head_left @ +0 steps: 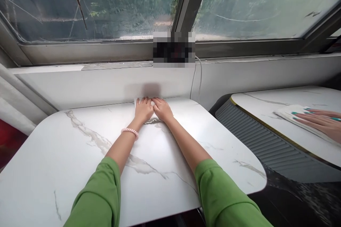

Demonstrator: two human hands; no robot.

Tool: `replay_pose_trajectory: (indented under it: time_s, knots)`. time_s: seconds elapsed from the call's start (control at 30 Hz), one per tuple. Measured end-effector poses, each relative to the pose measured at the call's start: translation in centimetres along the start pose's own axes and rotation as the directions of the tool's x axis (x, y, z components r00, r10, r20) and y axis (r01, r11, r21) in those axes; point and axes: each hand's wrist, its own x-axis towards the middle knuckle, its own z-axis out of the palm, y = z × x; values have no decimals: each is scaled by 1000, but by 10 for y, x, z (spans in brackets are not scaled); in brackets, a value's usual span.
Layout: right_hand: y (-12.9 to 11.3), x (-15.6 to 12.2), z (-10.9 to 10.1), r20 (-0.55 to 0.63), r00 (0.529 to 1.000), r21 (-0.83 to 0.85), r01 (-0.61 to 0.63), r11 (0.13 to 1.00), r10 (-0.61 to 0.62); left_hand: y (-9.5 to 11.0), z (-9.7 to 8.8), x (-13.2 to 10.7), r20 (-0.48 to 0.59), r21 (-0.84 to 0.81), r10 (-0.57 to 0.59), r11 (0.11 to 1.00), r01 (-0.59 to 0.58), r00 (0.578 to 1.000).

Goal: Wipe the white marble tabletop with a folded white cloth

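Note:
At the far edge of the white marbled table point(165, 152), my left hand point(144, 109) lies flat on a folded white cloth point(136, 103), fingers stretched toward the wall. My right hand point(162, 109) is right beside it, fingers extended and slanting left, its thumb side touching my left hand. Both palms press down on the cloth, which is mostly hidden beneath them. A pink coiled band point(130, 133) circles my left wrist.
On the right, another person's hands point(319, 120) lie on a white cloth point(295, 111) on a second marbled table point(269, 99) with a ribbed grey side. A low white wall point(106, 87) and windows stand behind. A thin cable point(200, 78) hangs near the pixelated patch.

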Motion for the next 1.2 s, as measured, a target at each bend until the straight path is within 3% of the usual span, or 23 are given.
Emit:
replay_pose_trajectory:
  time_s: [0.17,0.33,0.6,0.83,1.0,1.2]
  knots:
    - [-7,-18,-8,86,996,-22,7,1000,-6,10,-9,-23,33,20,-43,999,42,999]
    - [-17,-59,-24,153,988,-17,18,1000,-15,27,-20,-61,107,20,-25,1000,23,994]
    - [-59,-164,-47,61,997,-103,48,994,-41,53,-58,-151,183,-2,112,994,-114,977]
    - [-105,-247,-70,15,979,-137,206,969,-205,64,-92,-237,215,36,285,953,-299,934]
    - [-120,-262,-76,50,964,-161,264,951,-259,58,-105,-260,215,12,322,943,-332,922]
    - [-113,-231,-66,151,937,-184,340,922,-315,39,-102,-240,255,-11,311,948,-319,915]
